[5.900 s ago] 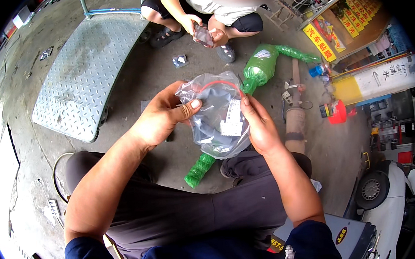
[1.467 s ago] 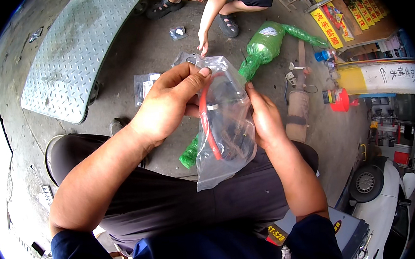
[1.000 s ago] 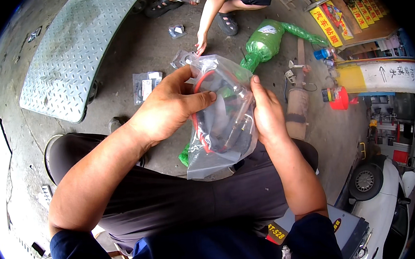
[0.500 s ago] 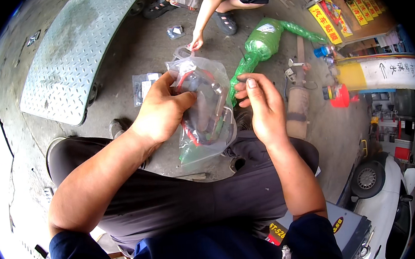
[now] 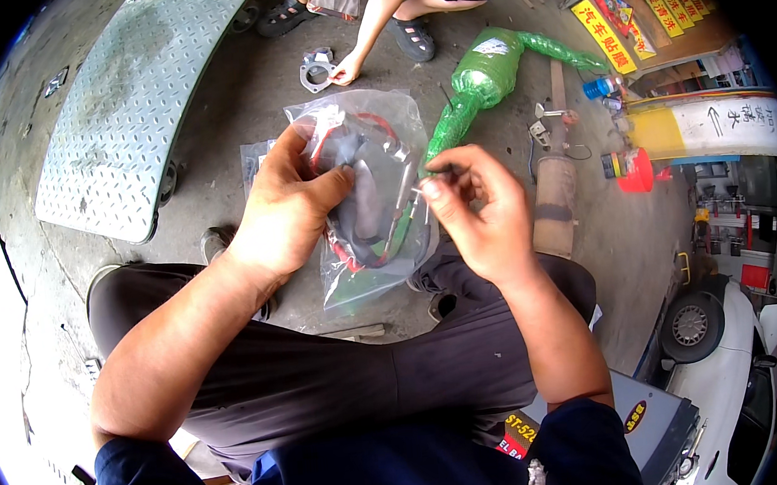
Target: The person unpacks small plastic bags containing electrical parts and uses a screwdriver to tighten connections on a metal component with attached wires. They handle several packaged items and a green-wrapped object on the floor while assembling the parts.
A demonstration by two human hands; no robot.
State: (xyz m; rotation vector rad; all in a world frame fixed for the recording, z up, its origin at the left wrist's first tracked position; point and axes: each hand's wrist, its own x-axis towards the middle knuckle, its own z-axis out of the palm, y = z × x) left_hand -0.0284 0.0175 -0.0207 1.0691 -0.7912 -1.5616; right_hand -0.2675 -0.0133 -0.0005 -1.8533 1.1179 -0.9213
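Observation:
My left hand [image 5: 292, 212] is closed on the upper left of a clear plastic bag [image 5: 346, 288], thumb in front. Inside the bag lies a coiled cable [image 5: 338, 247] with red and dark sleeving and a slim metal end, probably a sensor lead. My right hand [image 5: 478, 207] is at the bag's right side, its thumb and curled fingers pinching the bag's edge. Beyond the bag, another person's hand [image 5: 346, 69] holds a flat metal flange gasket [image 5: 311, 83] near the floor. That person's other hand holds a small clear packet [image 5: 335, 1].
A green-wrapped muffler [image 5: 489, 67] lies ahead to the right, beside an old rusty exhaust pipe [image 5: 556, 200]. At the left stands a diamond-plate metal ramp [image 5: 120, 127]. Another flat packet [image 5: 253, 162] lies behind the bag. A white car [image 5: 738, 378] is at the lower right.
My right hand has moved left and inward, closing its fingers at the bag's edge. The bag has shifted slightly left and flattened. The other person's hand has moved left, bringing the gasket into clear view.

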